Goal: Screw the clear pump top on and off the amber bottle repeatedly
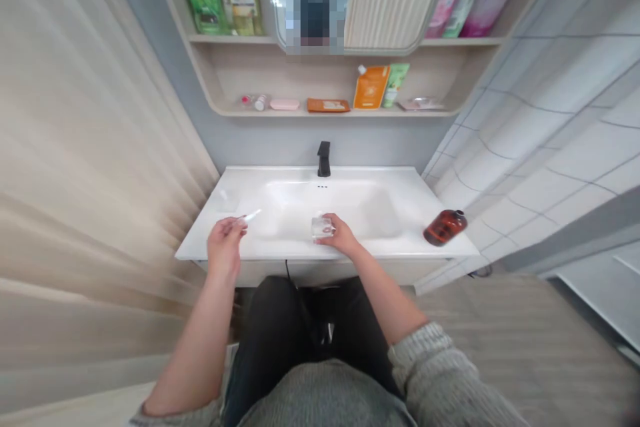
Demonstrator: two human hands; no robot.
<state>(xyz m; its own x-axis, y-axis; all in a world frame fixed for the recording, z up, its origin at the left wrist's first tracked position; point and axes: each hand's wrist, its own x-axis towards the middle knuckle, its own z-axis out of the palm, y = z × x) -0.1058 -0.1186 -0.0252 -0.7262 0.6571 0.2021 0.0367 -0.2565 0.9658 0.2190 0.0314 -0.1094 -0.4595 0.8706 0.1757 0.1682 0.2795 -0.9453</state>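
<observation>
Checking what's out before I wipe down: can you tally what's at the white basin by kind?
Black faucet: 1
Amber bottle, lying on its side: 1
Clear cup, in the right hand: 1
Slim clear item, in the left hand: 1
Total: 4
A faint shape on the white basin is too unclear to count.

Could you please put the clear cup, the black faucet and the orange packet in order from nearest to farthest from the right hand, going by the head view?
1. The clear cup: held in the right hand, at the front of the basin.
2. The black faucet: behind the basin, at the sink's back edge.
3. The orange packet: upright on the shelf above the sink.
</observation>
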